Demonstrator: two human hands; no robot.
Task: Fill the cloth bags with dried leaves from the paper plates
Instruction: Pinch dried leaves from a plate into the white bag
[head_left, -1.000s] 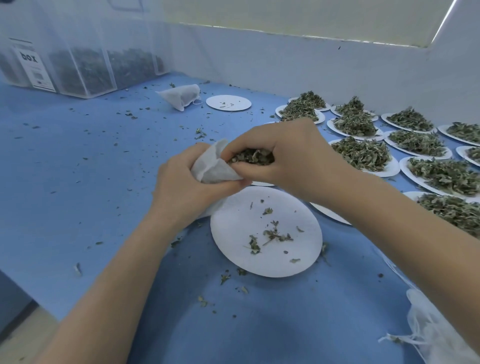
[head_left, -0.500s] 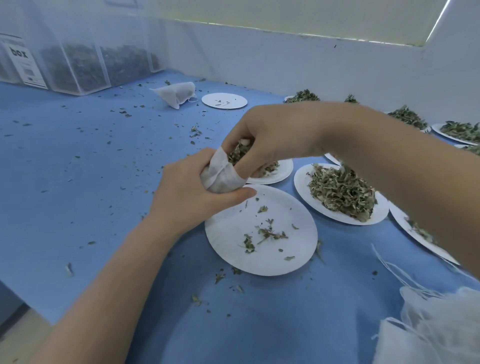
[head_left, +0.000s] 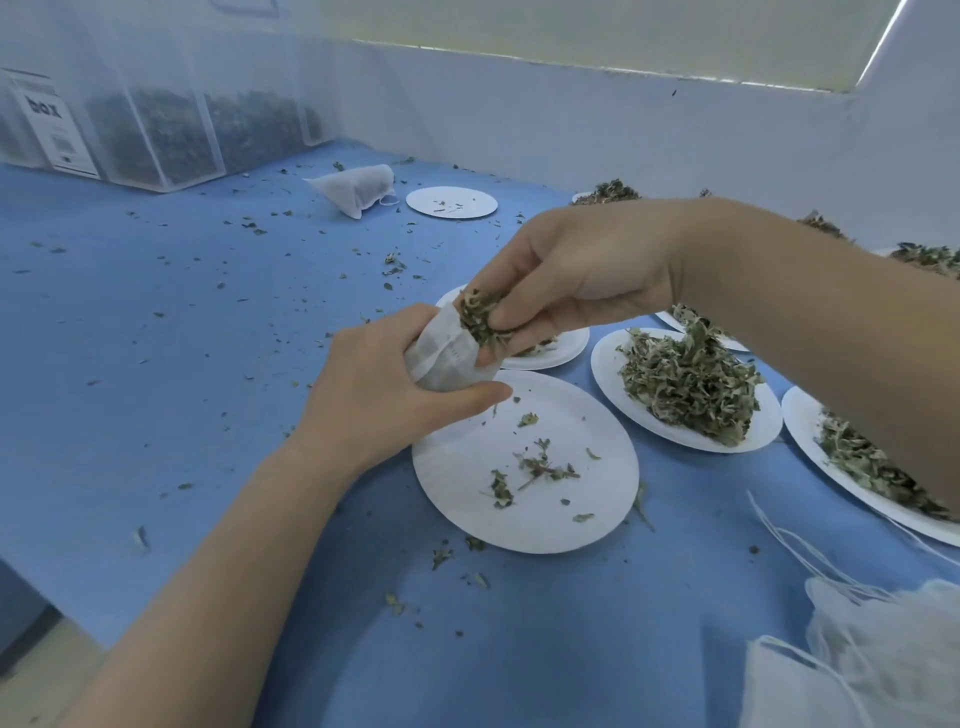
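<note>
My left hand (head_left: 384, 395) grips the cloth bag (head_left: 441, 358) above the near-empty plate (head_left: 524, 462); my right hand (head_left: 566, 275) pinches dried leaves (head_left: 480, 317) into its mouth—I'd push deep, keeping spills over that plate.

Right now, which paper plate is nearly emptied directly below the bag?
The nearest plate, under the left hand, holds only scattered scraps; plates to its right carry full leaf heaps.

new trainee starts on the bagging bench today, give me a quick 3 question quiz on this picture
1. True or false: the left hand grips the cloth bag.
2. What is the right hand pushing into it? A) dried leaves B) string C) a plate
3. The paper plate below the hands holds only ____.

Key: 1 true; 2 A, the dried leaves; 3 scraps.
</note>
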